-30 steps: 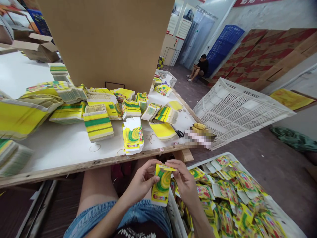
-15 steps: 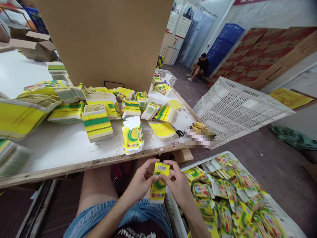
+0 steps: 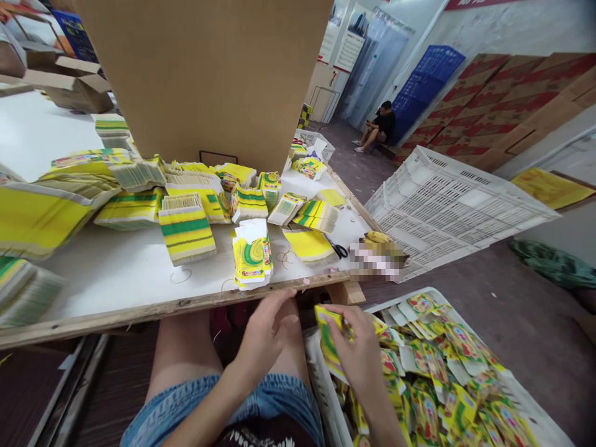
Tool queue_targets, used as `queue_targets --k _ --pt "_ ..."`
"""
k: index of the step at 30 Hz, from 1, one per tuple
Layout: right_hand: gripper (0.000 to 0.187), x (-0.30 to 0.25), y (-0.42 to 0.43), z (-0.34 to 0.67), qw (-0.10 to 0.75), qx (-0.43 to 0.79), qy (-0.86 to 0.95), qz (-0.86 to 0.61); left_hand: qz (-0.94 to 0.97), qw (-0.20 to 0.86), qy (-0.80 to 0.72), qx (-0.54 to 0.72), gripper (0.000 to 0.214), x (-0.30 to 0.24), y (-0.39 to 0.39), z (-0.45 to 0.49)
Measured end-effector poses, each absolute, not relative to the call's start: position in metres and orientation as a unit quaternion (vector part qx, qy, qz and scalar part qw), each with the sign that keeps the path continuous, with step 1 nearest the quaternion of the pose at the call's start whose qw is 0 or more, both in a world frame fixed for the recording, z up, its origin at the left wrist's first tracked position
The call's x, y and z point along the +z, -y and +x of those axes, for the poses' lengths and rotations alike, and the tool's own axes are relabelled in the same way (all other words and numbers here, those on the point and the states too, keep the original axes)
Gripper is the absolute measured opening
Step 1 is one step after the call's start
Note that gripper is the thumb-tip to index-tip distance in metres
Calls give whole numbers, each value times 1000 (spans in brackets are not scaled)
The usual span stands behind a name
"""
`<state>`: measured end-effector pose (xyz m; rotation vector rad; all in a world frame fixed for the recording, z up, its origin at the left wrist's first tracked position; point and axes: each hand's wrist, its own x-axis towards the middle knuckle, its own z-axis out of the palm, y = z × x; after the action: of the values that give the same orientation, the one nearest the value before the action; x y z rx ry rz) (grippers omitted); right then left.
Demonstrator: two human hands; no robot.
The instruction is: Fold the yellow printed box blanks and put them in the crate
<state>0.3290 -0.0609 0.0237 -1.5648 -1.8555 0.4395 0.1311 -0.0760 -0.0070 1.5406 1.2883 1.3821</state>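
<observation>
My right hand (image 3: 361,347) grips a small yellow-and-green printed carton (image 3: 326,338) at the near left rim of a white plastic crate (image 3: 321,379). Many more folded cartons (image 3: 423,354) lie heaped in that crate. Over my lap, just off the table edge, my left hand (image 3: 267,329) has its fingers loosely stretched and holds nothing. In front of it on the table is a small stack of flat cartons (image 3: 251,254), fanned unevenly. Left of that stands a banded-looking pile of flat cartons (image 3: 186,230).
Further stacks of yellow card (image 3: 41,211) cover the left of the white table (image 3: 116,279). Black-handled scissors (image 3: 339,249) and bananas (image 3: 377,238) lie by the right corner. A large cardboard box (image 3: 200,74) rises behind. White crates (image 3: 447,205) stand right; a person (image 3: 382,124) sits beyond.
The hands have parted. My right hand has carried the carton right to the crate's rim, while my left hand has let go of it and stayed over my lap.
</observation>
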Motion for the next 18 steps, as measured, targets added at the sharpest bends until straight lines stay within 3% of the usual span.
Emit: queue_targets --k 2,5,9,13,18 --pt "29 21 59 344 291 75 703 -644 629 175 -552 518 44 -8 67 114" --pt "28 14 61 353 262 104 702 -654 631 46 -622 461 50 -18 51 88" --pt "24 10 66 331 273 264 697 -608 654 3 -618 436 29 -34 39 69" --pt "34 14 64 297 305 412 644 -568 649 -16 -590 480 26 -30 47 70" --pt "43 14 58 276 457 555 463 -519 707 -5 -428 563 38 -13 74 103"
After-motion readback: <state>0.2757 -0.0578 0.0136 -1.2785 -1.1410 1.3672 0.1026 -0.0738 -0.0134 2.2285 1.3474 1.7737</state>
